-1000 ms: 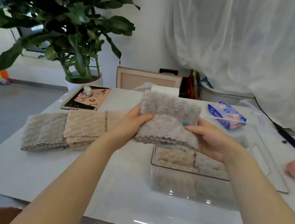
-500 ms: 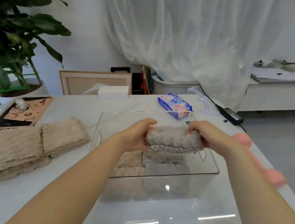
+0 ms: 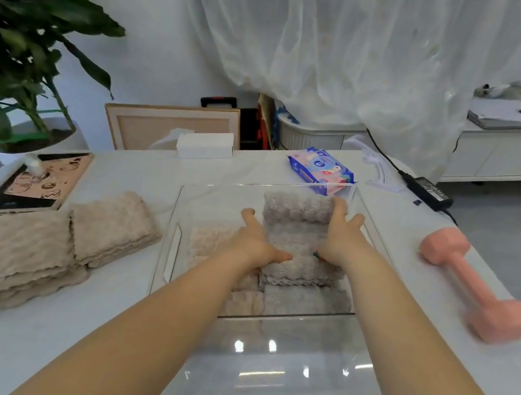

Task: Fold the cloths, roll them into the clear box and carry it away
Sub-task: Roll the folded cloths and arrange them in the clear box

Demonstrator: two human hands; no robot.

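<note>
Beige fleece cloths (image 3: 15, 255) sit folded and stacked at the left edge of the frame on the white table (image 3: 82, 333), and one more folded beige cloth (image 3: 111, 226) leans on the stack's right side. Upper left: a leafy plant (image 3: 20, 33), with a tablet-like board (image 3: 35, 185) showing doodles below it. Behind the table at centre-left there's a wooden picture frame (image 3: 173, 129) with a white tissue box (image 3: 205, 147) in front of it. The clear box (image 3: 281, 347) is at centre frame on the table, open on top and partly filled. A beige cloth in the box (image 3: 209, 244) lies at its left side, and grey rolls (image 3: 303, 300) line the near wall. The grey cloth (image 3: 296, 224) is inside the box, centre-right, lying on top of the other cloths. The left hand (image 3: 257, 245) is on its left edge, fingers straight, thumb pressing down on the near fold. The right hand (image 3: 342, 239) is on its right edge, fingers spread and extended toward the far wall, palm against the cloth. Neither hand is pinching; both press flat, with the cloth between them. A blue wipes pack (image 3: 321, 169) sits just behind the box's far rim. A black power adapter (image 3: 427, 190) with its cable is at the table's far right corner. A pink dumbbell (image 3: 473, 287) lies on the table right of the box, apart from it and blurred. A white sheer curtain (image 3: 346, 56) fills the top of the frame.
</note>
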